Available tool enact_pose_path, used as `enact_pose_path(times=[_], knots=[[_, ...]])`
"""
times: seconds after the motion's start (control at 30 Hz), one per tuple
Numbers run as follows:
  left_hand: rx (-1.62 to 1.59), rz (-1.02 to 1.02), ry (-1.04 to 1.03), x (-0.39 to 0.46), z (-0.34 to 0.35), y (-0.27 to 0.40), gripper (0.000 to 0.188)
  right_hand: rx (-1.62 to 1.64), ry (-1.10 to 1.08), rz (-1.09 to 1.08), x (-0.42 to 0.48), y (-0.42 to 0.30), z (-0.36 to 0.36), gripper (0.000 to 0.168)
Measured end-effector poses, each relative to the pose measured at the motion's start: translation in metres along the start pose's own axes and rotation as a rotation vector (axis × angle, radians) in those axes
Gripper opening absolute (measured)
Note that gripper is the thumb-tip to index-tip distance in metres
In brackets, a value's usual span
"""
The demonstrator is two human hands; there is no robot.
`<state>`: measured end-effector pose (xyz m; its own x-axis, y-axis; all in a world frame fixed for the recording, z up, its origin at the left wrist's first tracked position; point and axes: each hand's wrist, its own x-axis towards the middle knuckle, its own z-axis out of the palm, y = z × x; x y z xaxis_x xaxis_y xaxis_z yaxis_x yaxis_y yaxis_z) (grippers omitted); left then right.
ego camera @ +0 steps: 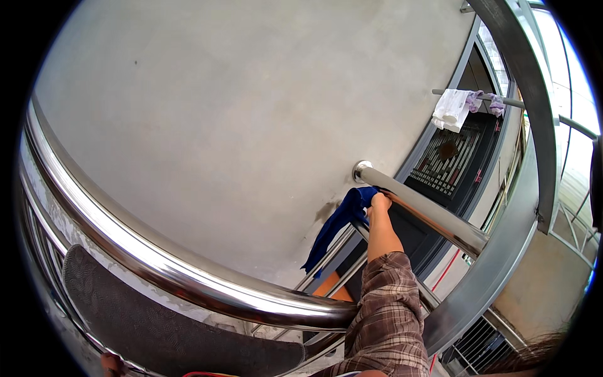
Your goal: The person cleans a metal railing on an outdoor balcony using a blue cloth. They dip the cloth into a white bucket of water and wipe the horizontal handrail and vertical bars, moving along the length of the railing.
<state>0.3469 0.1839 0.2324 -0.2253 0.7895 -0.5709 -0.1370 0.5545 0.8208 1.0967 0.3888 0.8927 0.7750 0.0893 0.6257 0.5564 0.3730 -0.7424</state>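
My right hand reaches out in a brown plaid sleeve. Its fingers are closed on a blue cloth just beneath the wall end of a round stainless-steel rail. The cloth hangs down to the left of the hand, past thinner steel bars. Whether it wraps a bar under the fingers is hidden. A thick polished handrail curves across in front of me. At the lower left edge a small brown shape may be part of my left hand, too cut off to tell.
A dark textured mat lies below the handrail. Behind stands a plain grey wall. A broad metal beam crosses at right. White cloth hangs on a pole before a dark door.
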Motion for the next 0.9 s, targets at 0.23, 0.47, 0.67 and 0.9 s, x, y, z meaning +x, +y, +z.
enact_pose_path(times=[0.23, 0.47, 0.67, 0.9], knots=[[0.006, -0.005, -0.024, -0.015, -0.002, -0.010, 0.007, 0.171, 0.243, 0.318, -0.056, -0.066, -0.013, 0.013], [0.015, -0.029, -0.048, -0.014, -0.028, -0.037, 0.008, 0.299, 0.245, 0.368, -0.106, -0.125, -0.056, 0.024], [0.028, -0.028, -0.096, -0.004, -0.064, -0.042, 0.008, 0.522, 0.278, 0.308, -0.146, -0.171, -0.124, 0.027], [0.031, -0.048, -0.105, 0.012, -0.114, -0.052, 0.008, 0.479, 0.313, -0.155, -0.207, -0.247, -0.191, 0.031]])
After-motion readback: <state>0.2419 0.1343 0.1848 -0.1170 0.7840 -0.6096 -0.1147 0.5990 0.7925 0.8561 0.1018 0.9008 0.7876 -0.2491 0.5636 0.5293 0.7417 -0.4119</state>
